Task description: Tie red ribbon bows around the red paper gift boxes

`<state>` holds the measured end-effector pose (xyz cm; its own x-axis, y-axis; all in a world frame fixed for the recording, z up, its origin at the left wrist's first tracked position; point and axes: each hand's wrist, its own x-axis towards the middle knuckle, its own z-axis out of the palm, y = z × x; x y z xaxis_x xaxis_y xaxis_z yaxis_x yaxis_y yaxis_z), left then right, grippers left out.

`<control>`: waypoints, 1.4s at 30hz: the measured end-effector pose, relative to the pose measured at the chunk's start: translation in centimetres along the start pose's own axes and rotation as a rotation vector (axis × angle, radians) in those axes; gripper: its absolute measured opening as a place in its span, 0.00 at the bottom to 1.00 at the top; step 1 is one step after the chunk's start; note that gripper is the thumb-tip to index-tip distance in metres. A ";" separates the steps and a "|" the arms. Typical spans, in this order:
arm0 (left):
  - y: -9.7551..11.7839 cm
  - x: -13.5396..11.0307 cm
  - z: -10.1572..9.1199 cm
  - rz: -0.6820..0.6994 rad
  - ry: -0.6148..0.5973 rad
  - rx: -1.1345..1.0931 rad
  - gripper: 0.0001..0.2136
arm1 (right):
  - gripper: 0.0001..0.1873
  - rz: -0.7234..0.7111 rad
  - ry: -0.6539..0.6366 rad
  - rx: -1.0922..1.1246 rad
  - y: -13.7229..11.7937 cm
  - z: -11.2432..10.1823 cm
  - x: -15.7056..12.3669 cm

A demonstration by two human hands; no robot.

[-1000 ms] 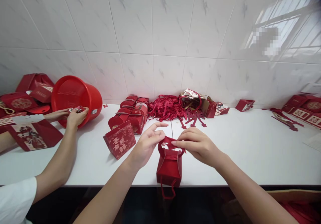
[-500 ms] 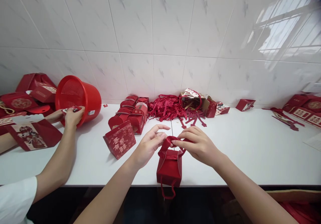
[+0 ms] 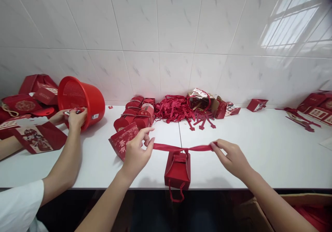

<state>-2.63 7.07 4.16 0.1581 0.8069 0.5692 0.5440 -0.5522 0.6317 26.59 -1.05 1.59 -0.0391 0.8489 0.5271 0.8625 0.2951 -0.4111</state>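
A small red gift box (image 3: 177, 171) stands at the front edge of the white table (image 3: 259, 155), with a cord loop hanging below it. A red ribbon (image 3: 181, 148) runs taut across its top. My left hand (image 3: 136, 152) pinches the ribbon's left end. My right hand (image 3: 232, 155) pinches the right end. Both hands are spread apart on either side of the box.
A red flat card box (image 3: 123, 140) lies by my left hand. Finished red boxes (image 3: 136, 116), a ribbon heap (image 3: 176, 109) and an open carton (image 3: 202, 100) sit by the wall. On the left another person's hands (image 3: 75, 117) hold something at a tipped red basket (image 3: 77, 98). More red boxes (image 3: 317, 109) lie far right.
My hands were close together over the box top, working the ribbon. They have now pulled apart sideways, drawing the ribbon tight across the box.
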 end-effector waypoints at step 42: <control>-2.6 -5.5 7.3 -0.300 -0.668 -0.414 0.11 | 0.14 0.277 -0.291 0.628 -1.2 7.0 -4.1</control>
<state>1.12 5.64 -4.46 0.5803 0.8144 -0.0026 0.3155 -0.2218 0.9226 22.19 -1.78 -5.32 -0.0693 0.9847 0.1599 0.4127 0.1742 -0.8941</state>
